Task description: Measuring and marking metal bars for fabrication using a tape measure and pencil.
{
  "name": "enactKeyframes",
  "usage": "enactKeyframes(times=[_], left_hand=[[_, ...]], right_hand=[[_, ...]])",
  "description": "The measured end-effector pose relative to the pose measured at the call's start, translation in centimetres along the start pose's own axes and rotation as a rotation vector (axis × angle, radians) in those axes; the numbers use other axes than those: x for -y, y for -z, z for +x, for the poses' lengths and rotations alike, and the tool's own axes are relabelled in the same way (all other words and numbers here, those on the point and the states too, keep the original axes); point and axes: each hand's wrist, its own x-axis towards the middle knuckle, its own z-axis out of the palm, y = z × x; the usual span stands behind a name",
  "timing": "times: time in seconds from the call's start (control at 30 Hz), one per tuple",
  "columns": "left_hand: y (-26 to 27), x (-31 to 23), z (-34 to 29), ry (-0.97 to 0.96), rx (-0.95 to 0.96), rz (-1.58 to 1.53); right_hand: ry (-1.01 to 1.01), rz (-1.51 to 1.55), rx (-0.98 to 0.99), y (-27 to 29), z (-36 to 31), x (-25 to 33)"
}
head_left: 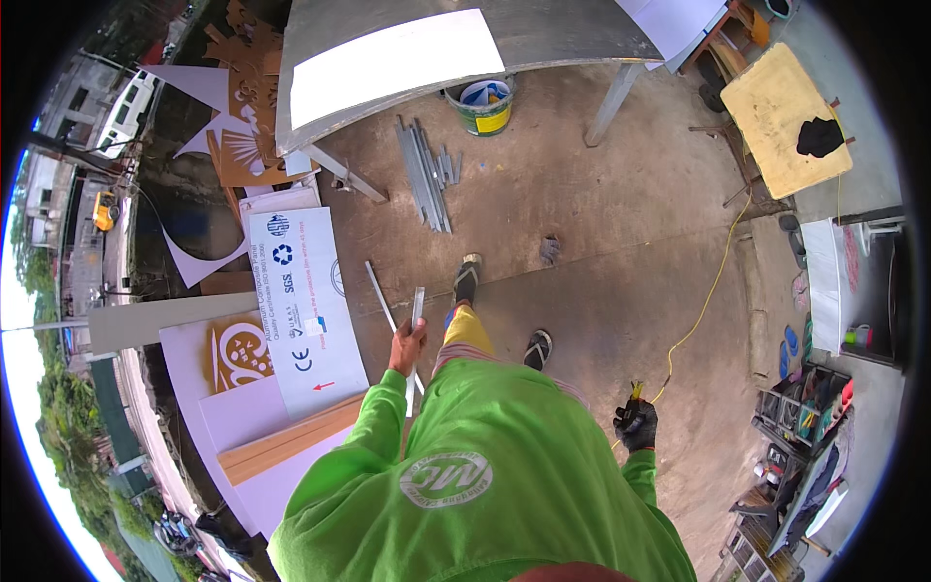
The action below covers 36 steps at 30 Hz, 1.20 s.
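- Silver strip (418, 308) is clamped by the fingers of the left hand (407, 347).
- Yellow-topped object (636, 391) is gripped by the fingers of the gloved right hand (636, 425).

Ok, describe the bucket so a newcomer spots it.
Find the big grey table at the top. By its near edge, right of the metal bars, sits the bucket: unlike those grey lengths, it's round and green with a yellow band.

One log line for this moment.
left hand: holds metal strip | right hand: gloved, holds yellow item, type unclear | floor: metal bars, green bucket
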Motion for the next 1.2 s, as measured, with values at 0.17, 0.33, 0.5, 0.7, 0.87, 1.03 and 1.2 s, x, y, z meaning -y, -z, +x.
enactKeyframes(times=[0.17,0.33,0.5,0.7,0.87,1.03,1.2], left_hand=[[4.5,-9.1,9.9,-0.1,-0.006,-0.089],[7.6,-15.8,16.0,-0.114,-0.034,-0.033],[8.6,-16.2,20.3,-0.123,0.022,0.085],[7.6,-14.2,22.5,0.005,0.114,0.166],[6.4,-14.0,23.6,0.051,0.165,0.167],[4.2,-16.0,23.6,0.015,0.157,0.19],[1.0,-18.9,23.7,-0.015,0.153,0.14]], right_hand=[[0.134,0.01,-0.116,-10.4,0.1,-3.6],[0.088,0.056,-0.15,-17.7,0.5,-7.5],[0.071,0.103,-0.168,-20.1,1.6,-8.6],[0.071,0.141,-0.196,-21.5,2.1,-8.6],[0.054,0.14,-0.209,-22.0,2.8,-8.0],[0.035,0.133,-0.182,-22.2,4.5,-6.4],[0.023,0.146,-0.148,-21.8,6.3,-4.4]])
